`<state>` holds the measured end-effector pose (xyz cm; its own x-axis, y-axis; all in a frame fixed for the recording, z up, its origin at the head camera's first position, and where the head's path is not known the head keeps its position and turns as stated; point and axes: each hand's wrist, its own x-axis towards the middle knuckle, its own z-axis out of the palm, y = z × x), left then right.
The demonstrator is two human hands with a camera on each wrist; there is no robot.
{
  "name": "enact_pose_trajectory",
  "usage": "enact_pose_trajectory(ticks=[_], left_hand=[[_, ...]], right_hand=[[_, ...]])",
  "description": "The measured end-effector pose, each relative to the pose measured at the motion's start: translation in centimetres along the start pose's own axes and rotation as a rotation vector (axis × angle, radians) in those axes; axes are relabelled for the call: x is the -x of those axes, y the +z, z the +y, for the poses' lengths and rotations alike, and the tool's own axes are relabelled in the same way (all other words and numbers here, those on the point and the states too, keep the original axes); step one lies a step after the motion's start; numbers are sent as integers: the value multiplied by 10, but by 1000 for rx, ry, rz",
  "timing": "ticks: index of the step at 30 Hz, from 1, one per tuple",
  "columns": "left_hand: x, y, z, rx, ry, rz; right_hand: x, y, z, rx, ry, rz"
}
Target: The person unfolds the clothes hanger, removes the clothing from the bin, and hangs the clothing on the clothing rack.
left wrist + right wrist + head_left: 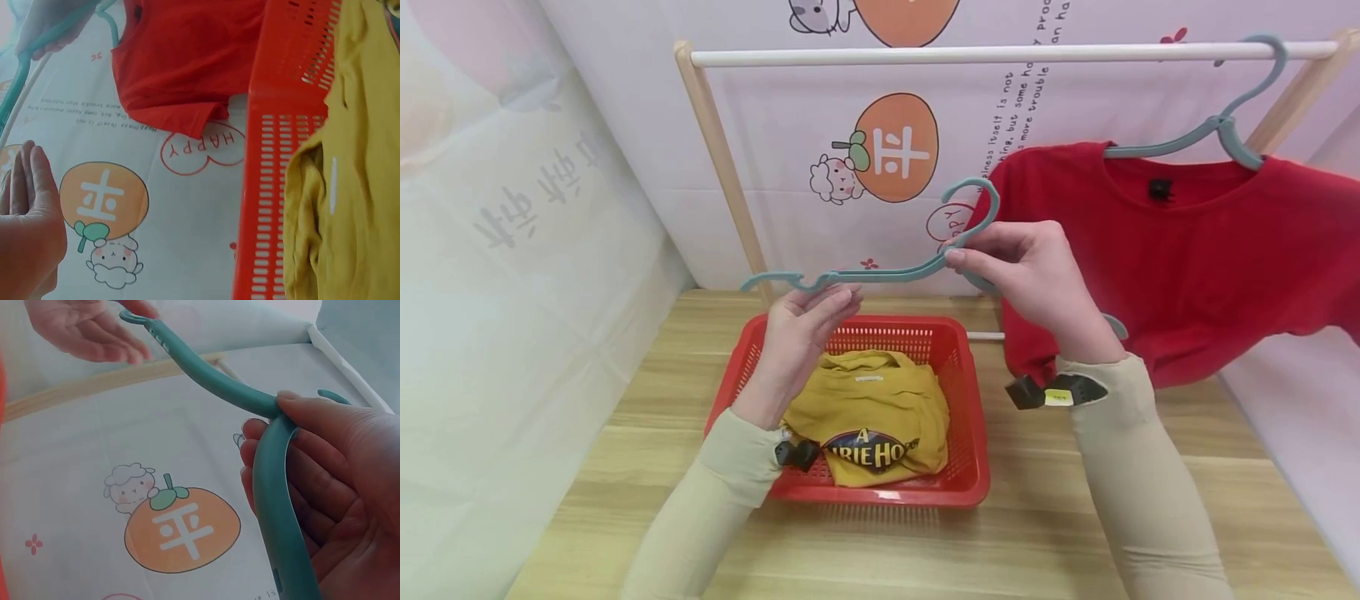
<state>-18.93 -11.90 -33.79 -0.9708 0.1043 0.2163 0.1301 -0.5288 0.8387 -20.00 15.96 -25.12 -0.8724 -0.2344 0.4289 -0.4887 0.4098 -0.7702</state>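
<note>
Between thumb and fingers, my right hand point(1030, 267) pinches a teal clothes hanger point(887, 274) near the base of its hook, as the right wrist view also shows. The hook points up, and one arm of the hanger stretches left. My left hand point(805, 337) is just under that left arm, its fingers point(103, 340) mostly straight. Below the hands, a folded yellow T-shirt point(880, 400) with a dark printed logo lies in a red plastic basket point(973, 433). The left wrist view shows the shirt's collar side close up.
A clothes rack with a white rail point(880, 56) and wooden posts point(722, 158) stands behind. At its right end a red T-shirt point(1165, 242) hangs on another teal hanger point(1165, 148). The basket sits on a wood-grain table point(1022, 517), with a printed backdrop behind.
</note>
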Motion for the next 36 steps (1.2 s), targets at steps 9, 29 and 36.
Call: enact_pose_trajectory(ticks=[9, 29, 36], left_hand=[[5, -31, 16, -194, -71, -1], [12, -81, 18, -720, -360, -71], [2, -94, 0, -828, -468, -110]], right_hand=[[8, -16, 5, -6, 78, 36], [23, -24, 22, 13, 128, 38], [24, -24, 24, 7, 127, 42]])
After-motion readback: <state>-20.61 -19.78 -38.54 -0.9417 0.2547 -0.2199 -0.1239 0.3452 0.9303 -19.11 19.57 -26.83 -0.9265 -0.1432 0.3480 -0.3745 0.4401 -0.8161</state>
